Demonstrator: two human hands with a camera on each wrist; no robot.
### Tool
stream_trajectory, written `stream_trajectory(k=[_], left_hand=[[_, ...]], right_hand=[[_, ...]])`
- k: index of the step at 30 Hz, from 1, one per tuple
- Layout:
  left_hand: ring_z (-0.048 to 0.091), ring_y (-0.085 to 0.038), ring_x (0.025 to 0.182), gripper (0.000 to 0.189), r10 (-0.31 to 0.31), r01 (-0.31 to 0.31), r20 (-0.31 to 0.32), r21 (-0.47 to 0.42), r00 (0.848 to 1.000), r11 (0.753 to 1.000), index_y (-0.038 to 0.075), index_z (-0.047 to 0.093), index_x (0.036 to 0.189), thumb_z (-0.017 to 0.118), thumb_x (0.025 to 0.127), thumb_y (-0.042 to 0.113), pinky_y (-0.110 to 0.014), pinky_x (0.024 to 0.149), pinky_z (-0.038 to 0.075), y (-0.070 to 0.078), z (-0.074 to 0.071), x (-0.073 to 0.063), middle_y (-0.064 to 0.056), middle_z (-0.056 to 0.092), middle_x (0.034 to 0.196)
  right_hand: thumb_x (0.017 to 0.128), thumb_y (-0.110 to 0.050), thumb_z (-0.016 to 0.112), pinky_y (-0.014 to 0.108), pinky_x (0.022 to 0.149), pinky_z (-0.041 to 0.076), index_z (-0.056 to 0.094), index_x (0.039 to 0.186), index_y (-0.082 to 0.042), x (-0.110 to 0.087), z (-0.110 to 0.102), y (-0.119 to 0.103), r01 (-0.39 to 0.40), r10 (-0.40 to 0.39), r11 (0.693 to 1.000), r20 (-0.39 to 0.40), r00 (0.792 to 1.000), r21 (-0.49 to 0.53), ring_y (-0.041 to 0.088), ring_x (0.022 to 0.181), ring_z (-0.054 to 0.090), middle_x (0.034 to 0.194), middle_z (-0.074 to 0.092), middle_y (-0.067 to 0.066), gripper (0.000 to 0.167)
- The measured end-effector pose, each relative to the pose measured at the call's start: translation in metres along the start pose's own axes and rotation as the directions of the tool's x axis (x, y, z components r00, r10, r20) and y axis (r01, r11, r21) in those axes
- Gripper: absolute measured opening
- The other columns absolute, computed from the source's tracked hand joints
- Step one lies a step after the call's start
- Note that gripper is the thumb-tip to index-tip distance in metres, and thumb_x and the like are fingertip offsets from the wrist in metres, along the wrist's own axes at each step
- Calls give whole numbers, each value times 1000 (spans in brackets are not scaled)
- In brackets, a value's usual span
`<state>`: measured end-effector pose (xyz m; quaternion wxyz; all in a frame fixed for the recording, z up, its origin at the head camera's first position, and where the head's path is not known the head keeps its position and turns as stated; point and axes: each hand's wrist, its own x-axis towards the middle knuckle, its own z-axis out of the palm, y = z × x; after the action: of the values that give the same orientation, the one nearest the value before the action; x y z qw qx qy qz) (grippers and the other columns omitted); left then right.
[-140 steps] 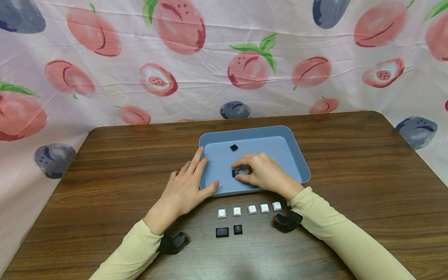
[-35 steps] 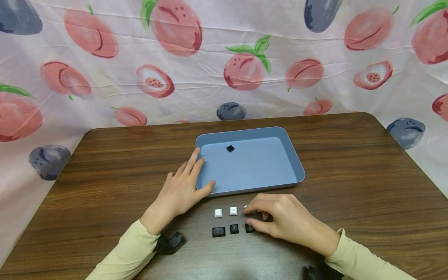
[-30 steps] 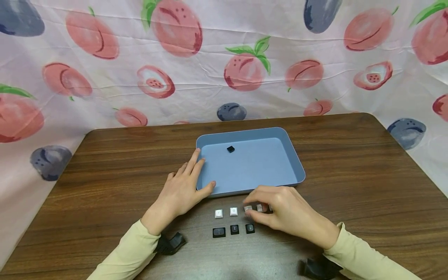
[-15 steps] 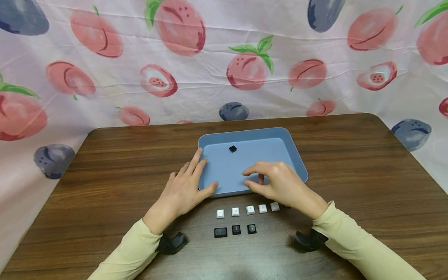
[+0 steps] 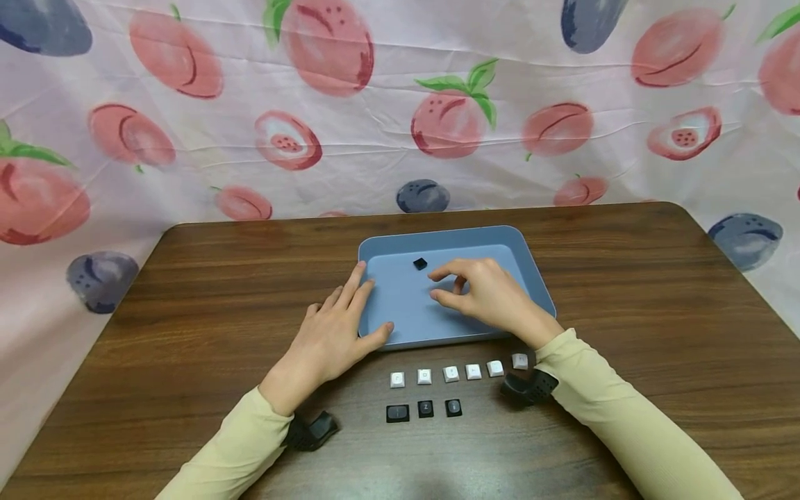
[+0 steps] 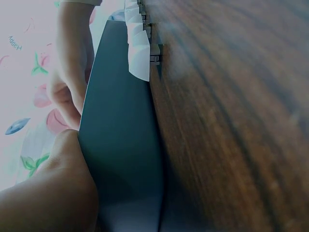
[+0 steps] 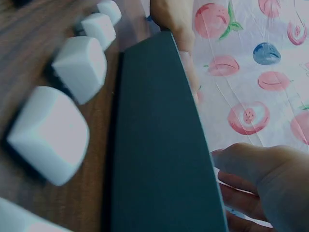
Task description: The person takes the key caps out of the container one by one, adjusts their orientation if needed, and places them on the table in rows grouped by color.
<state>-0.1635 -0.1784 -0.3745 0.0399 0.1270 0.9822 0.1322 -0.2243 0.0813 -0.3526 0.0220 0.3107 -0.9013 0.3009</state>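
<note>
My left hand [image 5: 331, 340] rests over the left rim of a blue tray [image 5: 403, 316], fingers spread and straight. Over the tray's right half is my right hand [image 5: 490, 295], thumb and forefinger apart with nothing between them. A black keycap [image 5: 420, 264] lies in the tray, just left of and beyond those fingertips. On the table before the tray stands a row of several white keycaps [image 5: 451, 374]. Nearer to me, three black keycaps form a second row: a wide one [image 5: 397, 414], one marked Z [image 5: 426, 409] and another square one [image 5: 453, 407].
The brown wooden table [image 5: 219, 292] reaches back to a fruit-printed cloth [image 5: 369, 125]. A black wrist camera [image 5: 311, 432] sits under my left wrist and another [image 5: 528, 387] under my right, close to the white row's right end.
The black keycap my right hand pinched in the tray now stands at the right end of the black row. My right hand has let go and moved back over the tray; the left stays put.
</note>
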Motion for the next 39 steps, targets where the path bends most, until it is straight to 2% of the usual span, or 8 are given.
stream_trajectory(k=[8,16,24,26,28,31,33,39], left_hand=[[40,-42,146,84,4,-4,-7,3,1000,1000,10,31,161,51,98,62,-66,101,38,0,2,0,-3,2,173],[41,-43,144,83,13,-13,-26,15,1000,1000,10,32,160,52,97,62,-65,100,39,-1,3,0,-3,4,173],[42,-43,144,83,21,-21,-32,17,999,1000,10,33,160,51,98,61,-66,100,40,-1,4,-1,-4,5,173],[42,-43,144,83,21,-21,-35,16,999,1000,10,33,160,52,98,61,-66,100,40,-1,4,-1,-4,5,173],[42,-44,144,83,21,-20,-37,17,999,1000,10,33,160,52,98,61,-66,100,40,-1,5,-1,-4,5,173],[42,-44,144,83,21,-20,-38,18,999,1000,10,33,160,52,98,61,-66,100,40,-1,5,-1,-4,5,173],[41,-44,144,83,22,-21,-38,16,999,1000,10,33,160,52,98,61,-67,100,40,-2,6,-1,-5,5,173],[42,-44,144,82,22,-22,-46,14,999,1000,10,33,160,52,98,61,-66,100,40,-2,6,-2,-4,6,173]], right_hand=[[93,-28,76,29,66,48,73,126,-11,20,0,2,-38,39,999,63,997,-14,9,79,63,109,76,4,37],[94,-26,74,31,67,47,66,137,-10,35,2,6,-23,33,997,142,989,-69,12,75,60,103,72,6,46],[97,-26,70,35,75,50,61,141,-9,42,6,11,32,-3,992,225,974,-125,11,74,59,134,65,8,48],[97,-26,70,38,78,51,61,141,-9,42,6,11,46,-10,988,242,970,-147,13,79,61,143,61,8,48],[97,-27,69,42,86,53,62,141,-10,41,6,10,57,-13,985,257,966,-165,17,93,66,147,58,7,48],[97,-25,69,48,97,52,64,138,-9,39,6,10,64,-14,982,264,964,-179,24,120,64,145,60,6,44],[97,-22,69,50,100,50,67,134,-8,37,5,10,74,-25,980,254,967,-184,27,130,59,142,63,7,40],[96,-12,70,48,92,55,75,121,-8,26,3,11,91,-55,973,166,985,-212,28,120,67,129,71,7,26]])
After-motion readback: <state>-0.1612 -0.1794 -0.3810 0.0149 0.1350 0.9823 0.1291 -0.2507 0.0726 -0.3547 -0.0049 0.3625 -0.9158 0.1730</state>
